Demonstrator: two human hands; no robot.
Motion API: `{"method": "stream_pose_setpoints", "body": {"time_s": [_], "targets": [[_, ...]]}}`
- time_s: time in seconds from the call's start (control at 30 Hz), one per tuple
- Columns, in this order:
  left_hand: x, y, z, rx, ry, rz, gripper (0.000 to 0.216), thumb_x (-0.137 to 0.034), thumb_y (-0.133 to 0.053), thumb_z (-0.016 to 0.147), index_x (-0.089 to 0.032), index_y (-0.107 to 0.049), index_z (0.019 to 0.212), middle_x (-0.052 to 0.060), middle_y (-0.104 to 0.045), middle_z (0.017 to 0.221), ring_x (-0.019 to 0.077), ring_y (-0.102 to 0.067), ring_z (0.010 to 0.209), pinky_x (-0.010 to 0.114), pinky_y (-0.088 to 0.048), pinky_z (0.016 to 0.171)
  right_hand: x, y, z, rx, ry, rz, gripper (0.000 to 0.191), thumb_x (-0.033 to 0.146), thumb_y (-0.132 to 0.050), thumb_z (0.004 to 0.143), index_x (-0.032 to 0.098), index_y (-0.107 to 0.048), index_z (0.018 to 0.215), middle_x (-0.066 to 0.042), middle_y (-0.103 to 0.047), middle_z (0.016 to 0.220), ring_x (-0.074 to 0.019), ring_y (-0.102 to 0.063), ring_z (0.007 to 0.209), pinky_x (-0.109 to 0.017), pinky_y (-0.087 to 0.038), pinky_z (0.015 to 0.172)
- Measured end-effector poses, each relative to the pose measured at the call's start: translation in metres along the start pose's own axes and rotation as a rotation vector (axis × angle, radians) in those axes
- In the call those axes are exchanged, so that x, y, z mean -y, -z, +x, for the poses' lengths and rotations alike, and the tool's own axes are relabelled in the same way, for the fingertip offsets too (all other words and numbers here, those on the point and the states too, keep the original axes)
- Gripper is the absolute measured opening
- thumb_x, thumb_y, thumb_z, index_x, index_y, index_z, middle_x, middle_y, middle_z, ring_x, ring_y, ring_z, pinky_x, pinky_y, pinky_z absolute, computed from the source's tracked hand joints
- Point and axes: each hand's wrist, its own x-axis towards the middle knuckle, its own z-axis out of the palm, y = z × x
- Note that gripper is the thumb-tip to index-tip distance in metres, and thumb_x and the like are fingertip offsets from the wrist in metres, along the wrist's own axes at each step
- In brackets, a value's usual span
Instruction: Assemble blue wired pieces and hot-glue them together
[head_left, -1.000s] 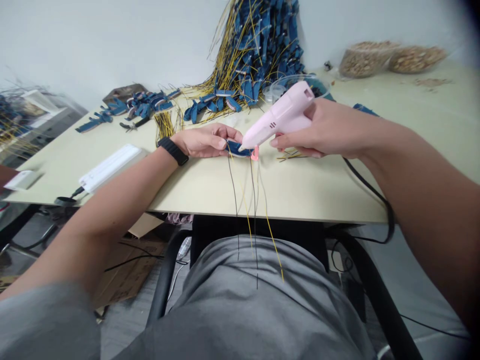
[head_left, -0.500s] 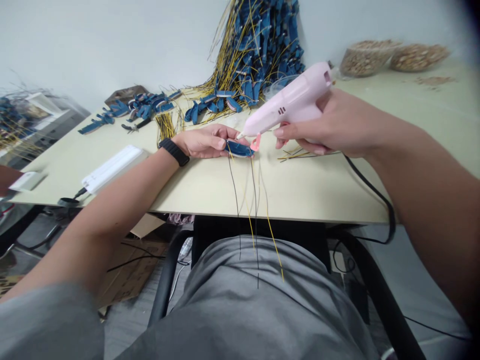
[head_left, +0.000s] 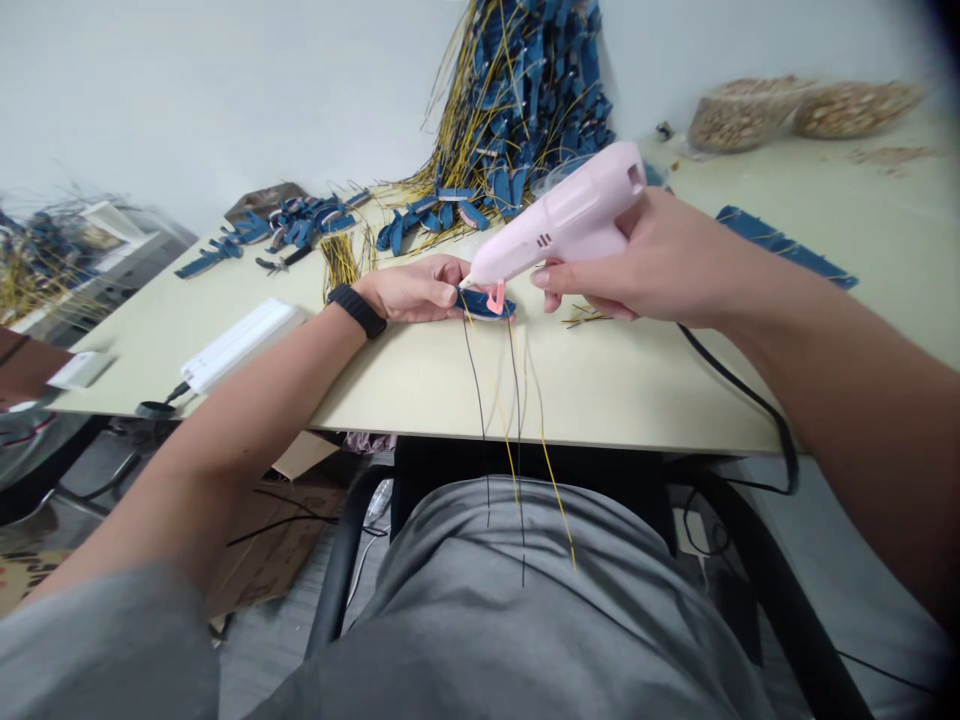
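One blue piece (head_left: 478,303), jutting from pinching left hand (head_left: 416,290), right hand (head_left: 651,265) gripping glue gun (head_left: 559,222)

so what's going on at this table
A person's right hand grips a pink glue gun, its nozzle at one end of a small blue piece that the left hand holds; contact is too small to tell. Black and yellow wires trail from the piece past the table edge. More blue pieces are heaped behind.

No legible text in view. Marks on the tan carton (head_left: 34,572), far lower left, too blurred to read.
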Motion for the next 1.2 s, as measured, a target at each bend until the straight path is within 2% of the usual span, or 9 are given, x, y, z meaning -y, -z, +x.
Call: {"method": "stream_pose_setpoints", "body": {"time_s": [0.17, 0.3, 0.43, 0.6, 0.73, 0.83, 0.93, 1.1, 1.2], "targets": [[-0.0014, -0.0026, -0.0003, 0.006, -0.012, 0.008, 0.076, -0.076, -0.129, 0.071, -0.025, -0.100, 0.119, 0.012, -0.100, 0.127, 0.0329, -0.097, 0.127, 0.046, -0.073, 0.127, 0.0035, -0.0043, 0.0016, -0.037, -0.020, -0.036, 0.028, 0.011, -0.092, 0.110, 0.024, -0.086, 0.087, 0.003, -0.063, 0.062, -0.0135, -0.052, 0.058, -0.031, -0.042, 0.057], [0.0003, 0.0011, -0.0031, -0.021, 0.006, 0.026, 0.078, -0.079, -0.130, 0.068, -0.024, -0.100, 0.115, 0.012, -0.100, 0.123, 0.0309, -0.097, 0.122, 0.042, -0.073, 0.123, 0.0051, -0.0052, 0.0009, -0.044, -0.020, -0.049, 0.027, 0.009, -0.091, 0.110, 0.023, -0.085, 0.087, 0.002, -0.068, 0.066, -0.0123, -0.052, 0.058, -0.030, -0.042, 0.056], [0.0014, 0.0043, -0.0038, -0.035, 0.028, 0.007, 0.079, -0.076, -0.131, 0.067, -0.023, -0.099, 0.117, 0.013, -0.100, 0.122, 0.0332, -0.098, 0.121, 0.046, -0.075, 0.123, 0.0026, -0.0025, -0.0013, -0.013, 0.017, -0.058, 0.023, 0.015, -0.091, 0.110, 0.024, -0.084, 0.090, 0.002, -0.066, 0.067, -0.0136, -0.052, 0.060, -0.030, -0.041, 0.057], [-0.0012, 0.0016, -0.0021, -0.038, 0.027, 0.027, 0.080, -0.077, -0.130, 0.067, -0.023, -0.099, 0.117, 0.013, -0.099, 0.122, 0.0370, -0.098, 0.127, 0.051, -0.071, 0.131, -0.0001, 0.0007, -0.0014, 0.030, 0.026, -0.037, 0.022, 0.027, -0.102, 0.105, 0.025, -0.083, 0.096, -0.001, -0.072, 0.075, -0.0157, -0.051, 0.064, -0.033, -0.044, 0.059], [-0.0021, -0.0001, -0.0014, 0.006, 0.017, 0.033, 0.079, -0.080, -0.128, 0.072, -0.022, -0.100, 0.119, 0.016, -0.100, 0.130, 0.0369, -0.097, 0.133, 0.047, -0.073, 0.127, 0.0004, -0.0003, -0.0011, 0.011, 0.019, -0.059, 0.021, 0.023, -0.094, 0.109, 0.026, -0.083, 0.091, 0.002, -0.062, 0.066, -0.0156, -0.050, 0.063, -0.031, -0.042, 0.059], [-0.0012, 0.0006, -0.0015, 0.009, 0.018, 0.037, 0.080, -0.081, -0.127, 0.074, -0.023, -0.101, 0.123, 0.016, -0.099, 0.131, 0.0342, -0.097, 0.132, 0.042, -0.075, 0.121, 0.0011, -0.0012, -0.0016, -0.010, 0.015, -0.054, 0.020, 0.020, -0.088, 0.110, 0.025, -0.085, 0.091, 0.000, -0.071, 0.073, -0.0144, -0.052, 0.064, -0.032, -0.043, 0.061], [-0.0014, 0.0008, -0.0015, -0.016, 0.028, 0.047, 0.083, -0.079, -0.129, 0.069, -0.023, -0.101, 0.123, 0.015, -0.099, 0.131, 0.0357, -0.097, 0.133, 0.044, -0.075, 0.123, 0.0007, -0.0016, 0.0003, -0.008, 0.001, -0.047, 0.015, 0.019, -0.093, 0.106, 0.025, -0.087, 0.094, -0.003, -0.081, 0.085, -0.0153, -0.055, 0.064, -0.034, -0.042, 0.059], [-0.0047, -0.0016, -0.0009, -0.045, 0.052, 0.038, 0.084, -0.078, -0.131, 0.063, -0.024, -0.101, 0.121, 0.015, -0.100, 0.132, 0.0366, -0.097, 0.132, 0.048, -0.073, 0.129, -0.0002, -0.0014, 0.0030, -0.010, 0.007, -0.052, 0.019, 0.015, -0.091, 0.107, 0.025, -0.086, 0.091, -0.001, -0.077, 0.078, -0.0147, -0.053, 0.061, -0.033, -0.040, 0.057], [-0.0046, -0.0020, 0.0000, -0.041, 0.040, 0.026, 0.082, -0.077, -0.131, 0.063, -0.025, -0.101, 0.119, 0.013, -0.101, 0.128, 0.0362, -0.098, 0.129, 0.046, -0.074, 0.126, -0.0017, -0.0007, 0.0033, 0.001, 0.015, -0.041, 0.016, 0.018, -0.093, 0.106, 0.025, -0.086, 0.094, -0.001, -0.077, 0.078, -0.0151, -0.054, 0.061, -0.033, -0.041, 0.058]]}}
